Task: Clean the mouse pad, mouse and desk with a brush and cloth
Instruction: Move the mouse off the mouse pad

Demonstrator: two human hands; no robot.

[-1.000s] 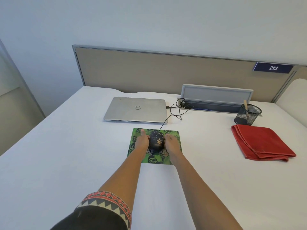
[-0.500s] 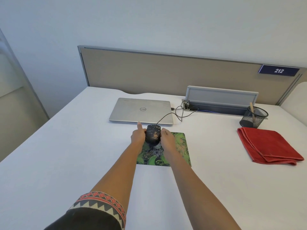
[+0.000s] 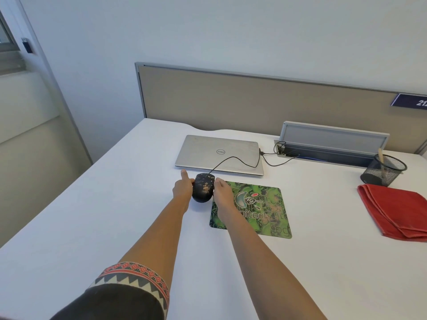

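A black wired mouse [image 3: 203,187] speckled with dirt sits on the white desk [image 3: 97,215], just left of the green mouse pad [image 3: 261,210]. My left hand [image 3: 182,189] presses its left side, thumb pointing forward. My right hand [image 3: 222,190] presses its right side, over the pad's left edge. Both hands hold the mouse between them. A folded red cloth [image 3: 395,211] lies at the right. A wooden brush handle [image 3: 380,155] sticks out of a black mesh cup [image 3: 383,170].
A closed silver laptop [image 3: 219,154] lies behind the mouse, with the mouse cable [image 3: 242,159] looping over it to a grey cable box [image 3: 332,142]. A beige partition runs along the desk's far edge.
Both hands have carried the mouse off the pad, forward and to the left, onto the bare desk. The pad's printed face shows more.
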